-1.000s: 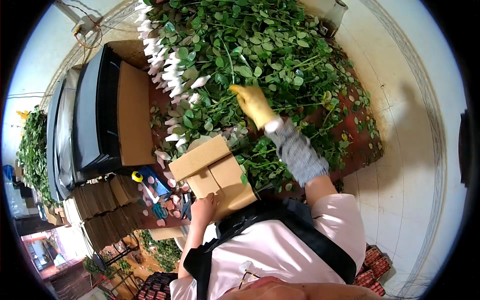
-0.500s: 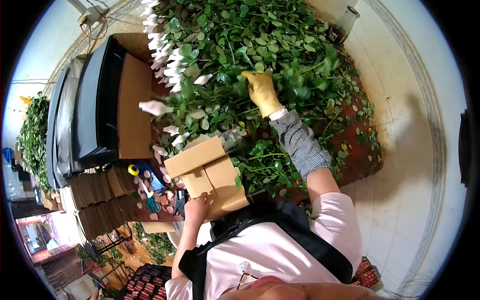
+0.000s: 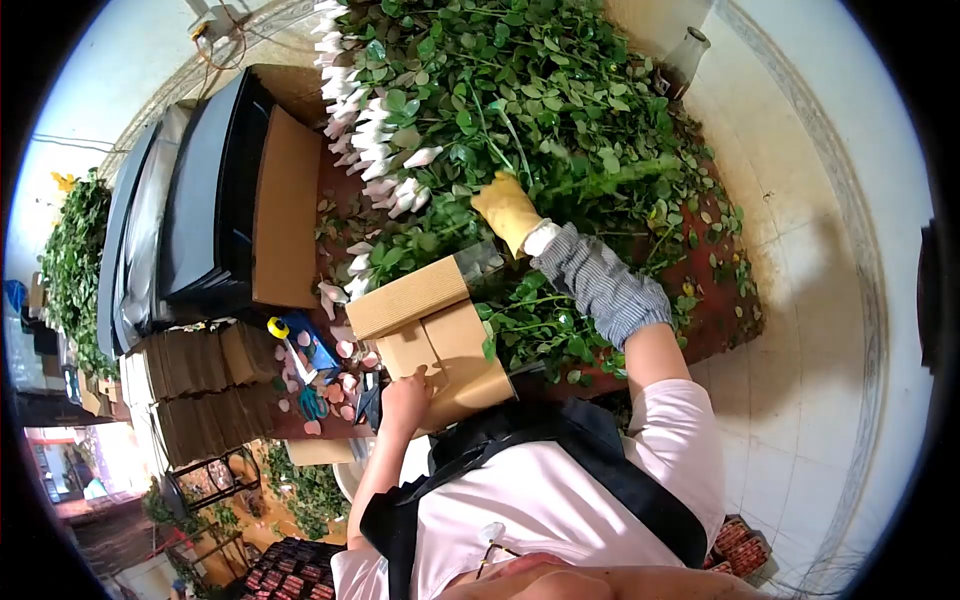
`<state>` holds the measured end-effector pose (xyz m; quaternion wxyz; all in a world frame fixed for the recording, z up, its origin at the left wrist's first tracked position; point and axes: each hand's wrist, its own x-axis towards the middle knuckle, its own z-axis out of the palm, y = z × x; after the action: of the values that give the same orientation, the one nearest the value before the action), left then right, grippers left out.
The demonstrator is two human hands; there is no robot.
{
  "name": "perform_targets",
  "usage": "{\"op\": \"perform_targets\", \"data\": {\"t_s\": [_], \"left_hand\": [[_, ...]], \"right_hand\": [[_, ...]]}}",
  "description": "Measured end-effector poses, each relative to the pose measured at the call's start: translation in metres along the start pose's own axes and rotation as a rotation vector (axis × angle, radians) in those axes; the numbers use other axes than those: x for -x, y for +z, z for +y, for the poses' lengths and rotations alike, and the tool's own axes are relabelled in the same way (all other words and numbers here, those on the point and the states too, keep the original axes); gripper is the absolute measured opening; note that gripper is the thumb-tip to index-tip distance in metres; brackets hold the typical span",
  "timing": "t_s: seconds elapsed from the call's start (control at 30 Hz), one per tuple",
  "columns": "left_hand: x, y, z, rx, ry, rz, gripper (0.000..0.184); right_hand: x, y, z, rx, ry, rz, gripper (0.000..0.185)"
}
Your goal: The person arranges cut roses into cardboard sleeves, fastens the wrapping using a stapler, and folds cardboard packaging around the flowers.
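My right hand [image 3: 508, 212], in a yellow glove with a grey checked sleeve, is closed round green stems over the pile of leafy roses [image 3: 530, 90]. White-pink rose heads [image 3: 372, 150] line the pile's left side. Bare, my left hand [image 3: 405, 400] lies on an opened brown cardboard wrap [image 3: 460, 350], with its fingers curled at the lower left part. A folded corrugated edge [image 3: 410, 298] crosses the top of this wrap. Leaves lie just right of the cardboard.
Dark sheets and cardboard [image 3: 287, 210] stand at the left above stacked brown cardboard [image 3: 205, 390]. Teal scissors [image 3: 313, 403], a blue box [image 3: 318, 350], a yellow-capped item [image 3: 278, 327] and loose petals lie beside my left hand. A glass vase [image 3: 683, 62] stands at the back right.
My right hand drew stems with a rose head leftward out of the pile, then moved slightly down and left. That head now lies near the other heads. My left hand stays on the cardboard.
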<state>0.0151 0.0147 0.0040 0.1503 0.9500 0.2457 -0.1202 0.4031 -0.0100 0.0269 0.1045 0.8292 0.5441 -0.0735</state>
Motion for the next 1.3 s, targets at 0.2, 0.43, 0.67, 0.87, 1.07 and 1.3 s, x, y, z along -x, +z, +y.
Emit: {"op": "perform_targets", "data": {"t_s": [0.2,0.43,0.67,0.87,1.07,1.3], "left_hand": [[-0.004,0.005,-0.003,0.007,0.026,-0.011,0.029],[-0.004,0.006,-0.006,0.023,0.041,-0.015,0.026],[-0.010,0.010,-0.016,0.082,0.183,-0.040,0.036],[-0.019,-0.001,-0.030,0.362,0.210,-0.184,0.050],[-0.039,0.014,-0.061,0.608,0.270,-0.242,0.046],[-0.041,-0.016,-0.080,1.035,0.077,-0.395,0.054]], "right_hand": [[0.017,-0.021,0.027,0.220,0.162,0.481,0.040],[0.055,-0.046,0.028,0.195,0.213,0.799,0.031],[0.113,-0.068,0.057,0.134,0.389,0.605,0.030],[0.133,-0.078,0.067,-0.006,0.249,0.879,0.044],[0.178,-0.069,0.035,-0.408,0.129,0.847,0.040],[0.249,0.041,-0.030,-0.153,0.012,0.361,0.031]]}}
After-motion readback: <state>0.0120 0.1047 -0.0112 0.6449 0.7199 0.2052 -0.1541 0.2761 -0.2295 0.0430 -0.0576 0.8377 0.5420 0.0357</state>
